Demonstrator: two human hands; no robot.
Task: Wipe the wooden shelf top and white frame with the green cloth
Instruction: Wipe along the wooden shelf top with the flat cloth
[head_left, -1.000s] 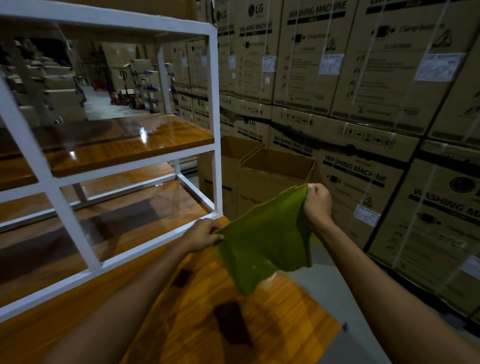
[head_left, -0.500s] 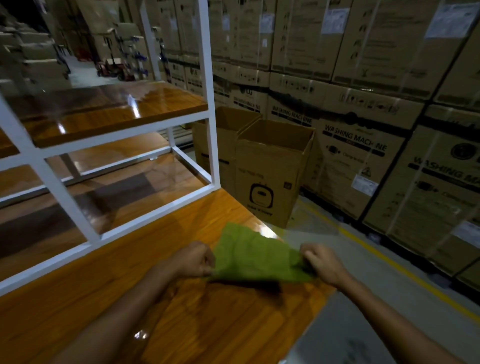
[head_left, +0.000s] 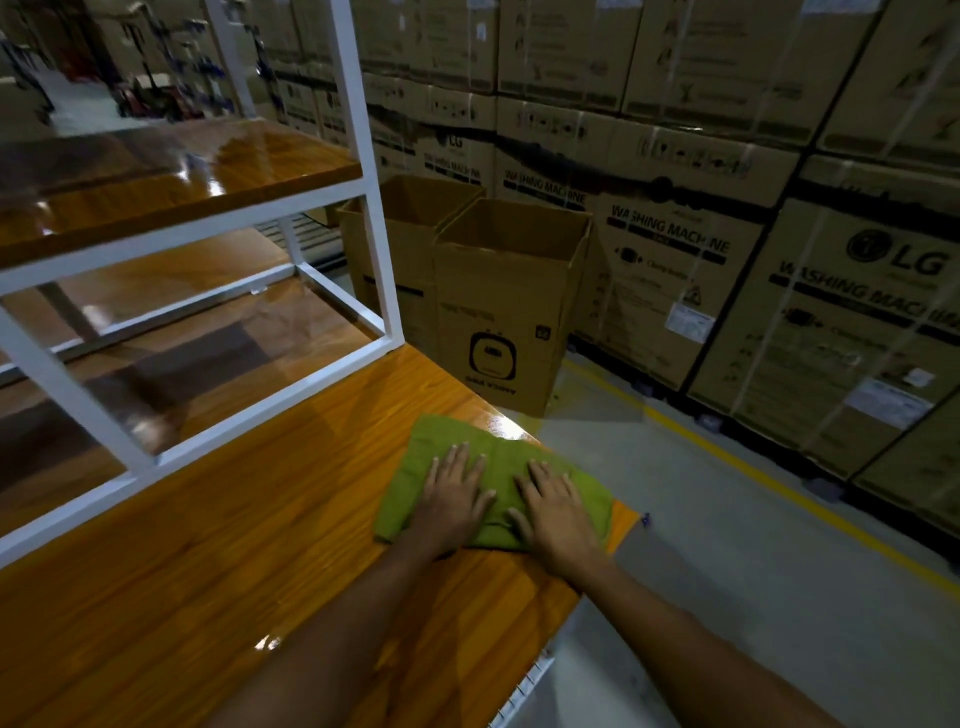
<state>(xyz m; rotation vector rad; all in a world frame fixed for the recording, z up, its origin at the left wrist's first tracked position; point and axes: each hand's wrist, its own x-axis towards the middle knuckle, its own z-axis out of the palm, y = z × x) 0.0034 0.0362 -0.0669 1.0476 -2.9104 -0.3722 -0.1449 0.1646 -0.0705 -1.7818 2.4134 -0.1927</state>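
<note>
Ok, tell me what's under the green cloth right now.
The green cloth lies flat on the wooden shelf top, near its far corner. Left hand and right hand press on it. Anything beneath is covered.

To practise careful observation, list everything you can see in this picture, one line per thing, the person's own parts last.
green cloth: one, green, flat at the wooden shelf top's right end
wooden shelf top: one, glossy orange-brown, under the cloth
white frame: one, white, standing on the top, left
shelf boards: at least two, orange-brown, inside the frame
open boxes: two, brown, on the floor beyond the shelf
washing machine cartons: many, brown, stacked along the right
floor: grey, yellow line
left hand: flat on the cloth
right hand: flat on the cloth
</note>
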